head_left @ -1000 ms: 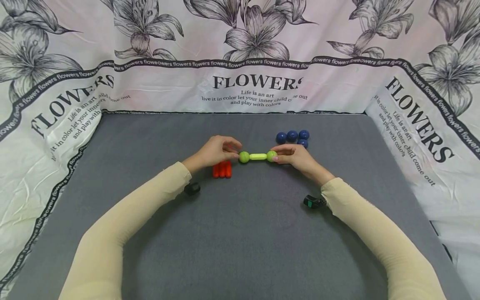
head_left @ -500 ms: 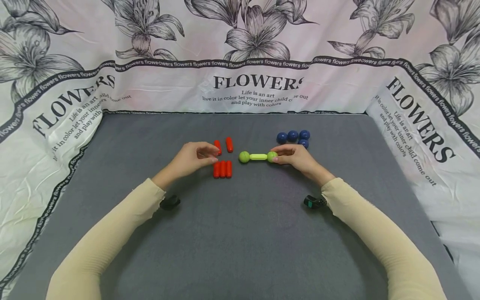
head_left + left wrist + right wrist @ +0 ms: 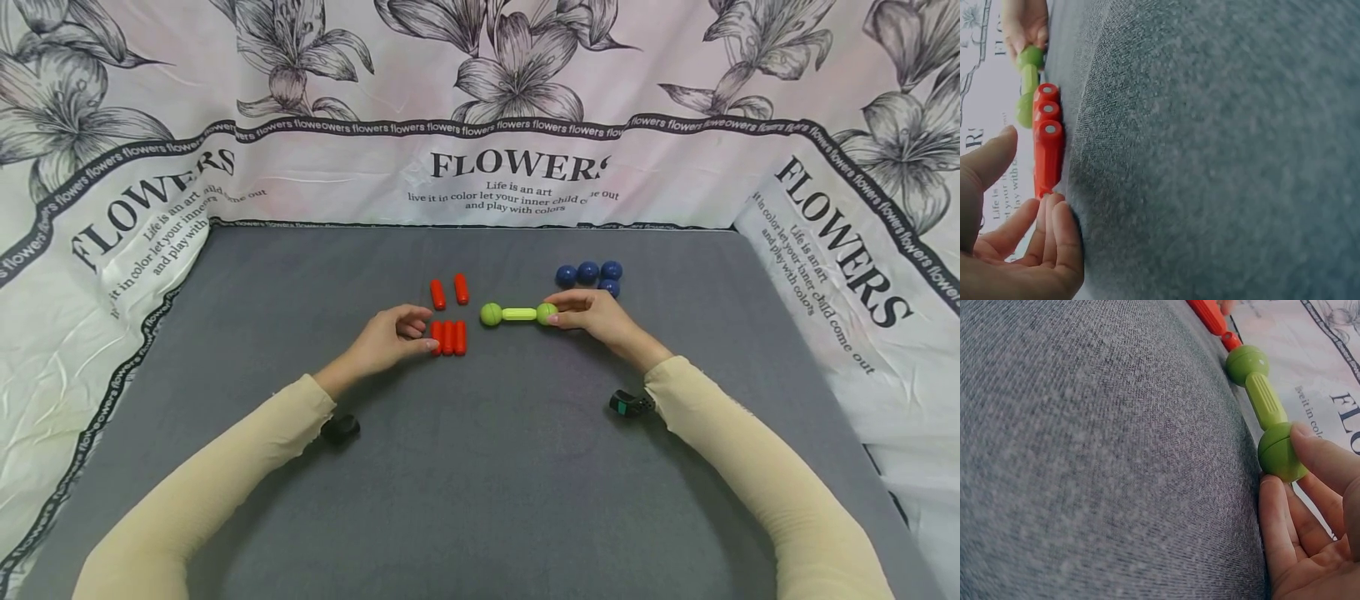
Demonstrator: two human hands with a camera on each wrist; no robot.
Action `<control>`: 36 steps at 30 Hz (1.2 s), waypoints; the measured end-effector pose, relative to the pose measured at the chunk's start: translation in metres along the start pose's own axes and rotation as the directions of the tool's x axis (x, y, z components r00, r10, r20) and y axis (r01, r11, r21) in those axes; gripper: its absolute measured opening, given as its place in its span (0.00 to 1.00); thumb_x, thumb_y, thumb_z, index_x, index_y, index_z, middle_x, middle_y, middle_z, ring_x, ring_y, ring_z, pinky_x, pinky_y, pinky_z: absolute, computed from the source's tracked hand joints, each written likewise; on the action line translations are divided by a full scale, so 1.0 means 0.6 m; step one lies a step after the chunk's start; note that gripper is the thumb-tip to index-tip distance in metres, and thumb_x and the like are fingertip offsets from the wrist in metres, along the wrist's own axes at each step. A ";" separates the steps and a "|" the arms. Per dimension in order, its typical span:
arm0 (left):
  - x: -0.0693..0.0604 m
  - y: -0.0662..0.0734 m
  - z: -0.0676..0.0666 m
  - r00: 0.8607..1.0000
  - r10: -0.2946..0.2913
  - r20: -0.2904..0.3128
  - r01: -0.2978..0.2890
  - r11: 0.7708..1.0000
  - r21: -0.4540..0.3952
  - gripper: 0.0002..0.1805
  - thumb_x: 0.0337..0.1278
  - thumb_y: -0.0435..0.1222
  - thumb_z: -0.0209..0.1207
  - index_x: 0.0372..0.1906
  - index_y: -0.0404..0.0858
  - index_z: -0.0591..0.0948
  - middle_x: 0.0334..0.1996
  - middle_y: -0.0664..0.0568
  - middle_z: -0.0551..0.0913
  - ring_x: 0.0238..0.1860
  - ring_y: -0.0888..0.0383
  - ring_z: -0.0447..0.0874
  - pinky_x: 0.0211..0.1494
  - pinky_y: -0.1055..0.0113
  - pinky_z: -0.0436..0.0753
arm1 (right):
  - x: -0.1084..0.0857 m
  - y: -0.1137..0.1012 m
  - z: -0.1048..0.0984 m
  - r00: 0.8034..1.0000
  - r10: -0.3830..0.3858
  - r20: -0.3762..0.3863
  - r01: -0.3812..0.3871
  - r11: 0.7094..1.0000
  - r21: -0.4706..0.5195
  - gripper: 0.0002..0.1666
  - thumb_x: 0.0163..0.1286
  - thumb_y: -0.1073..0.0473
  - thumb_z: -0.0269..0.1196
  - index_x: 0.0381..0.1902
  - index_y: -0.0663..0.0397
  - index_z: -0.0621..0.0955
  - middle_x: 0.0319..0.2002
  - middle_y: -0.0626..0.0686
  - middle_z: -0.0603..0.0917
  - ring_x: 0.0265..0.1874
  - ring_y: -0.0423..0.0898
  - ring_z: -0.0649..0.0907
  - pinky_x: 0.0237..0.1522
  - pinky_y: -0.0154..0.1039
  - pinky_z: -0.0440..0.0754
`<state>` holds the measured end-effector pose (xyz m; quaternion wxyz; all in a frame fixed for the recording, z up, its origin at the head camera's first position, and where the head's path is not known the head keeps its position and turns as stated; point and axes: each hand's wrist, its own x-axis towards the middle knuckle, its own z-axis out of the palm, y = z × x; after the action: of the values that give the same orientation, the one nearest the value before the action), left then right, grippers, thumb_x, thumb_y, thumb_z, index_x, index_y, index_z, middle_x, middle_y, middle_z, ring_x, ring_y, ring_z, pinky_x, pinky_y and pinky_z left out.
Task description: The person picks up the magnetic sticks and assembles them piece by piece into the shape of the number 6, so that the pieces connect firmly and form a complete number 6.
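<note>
Green ball-and-rod piece has one end pinched in your right hand; your left hand, thumb and fingers apart, is by three red rods.

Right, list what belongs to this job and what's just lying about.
Apparently in the job:
green dumbbell-shaped piece, pinched by the right hand
three red rods side by side, left hand close

Just lying about, perhaps spare:
two red rods behind those
blue balls, in neither hand
</note>
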<state>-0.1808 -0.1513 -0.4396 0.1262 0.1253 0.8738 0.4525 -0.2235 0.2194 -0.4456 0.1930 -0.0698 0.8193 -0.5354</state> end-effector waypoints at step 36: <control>-0.007 0.000 0.014 0.995 -0.005 -0.096 0.002 1.000 -0.030 0.22 0.53 0.35 0.71 0.53 0.40 0.79 0.41 0.42 0.86 0.40 0.52 0.85 0.42 0.68 0.82 | 0.000 0.003 0.000 1.000 -0.020 0.012 0.020 0.999 -0.027 0.26 0.66 0.54 0.69 0.60 0.55 0.80 0.58 0.59 0.81 0.44 0.33 0.83 0.44 0.29 0.82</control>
<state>-0.1741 -0.1464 -0.4440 0.0867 0.1001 0.8721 0.4710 -0.2234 0.2201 -0.4474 0.1913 -0.0839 0.8247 -0.5255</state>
